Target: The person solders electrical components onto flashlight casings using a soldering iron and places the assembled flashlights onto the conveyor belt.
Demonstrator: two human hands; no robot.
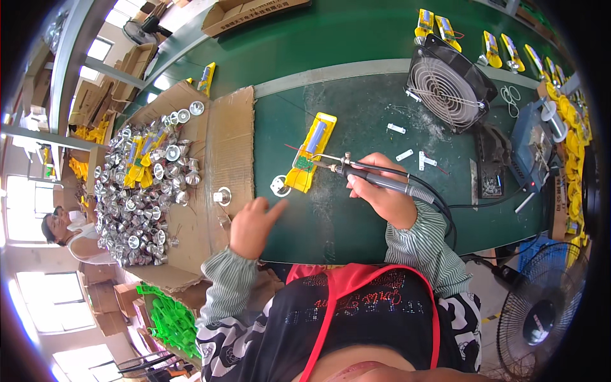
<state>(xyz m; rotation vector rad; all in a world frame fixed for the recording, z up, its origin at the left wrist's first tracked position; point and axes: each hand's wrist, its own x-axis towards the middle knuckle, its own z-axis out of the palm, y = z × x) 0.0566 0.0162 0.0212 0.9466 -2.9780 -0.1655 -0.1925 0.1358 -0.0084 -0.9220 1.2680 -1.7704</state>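
Note:
My right hand is closed round the grey handle of a soldering iron, which has a thin metal feed tube above its tip. The tip is at a green circuit board in a yellow plastic housing; whether it touches I cannot tell. A blue-grey cylindrical battery lies along the housing. Against its lower end sits a round lamp reflector with a white back. Just below that reflector is my left hand, open, index finger stretched out, holding nothing I can see.
Left of the bench, a cardboard box holds many silvery reflectors. A square black fan stands at the back right, near small white strips. A blue soldering station with a solder spool is at the right.

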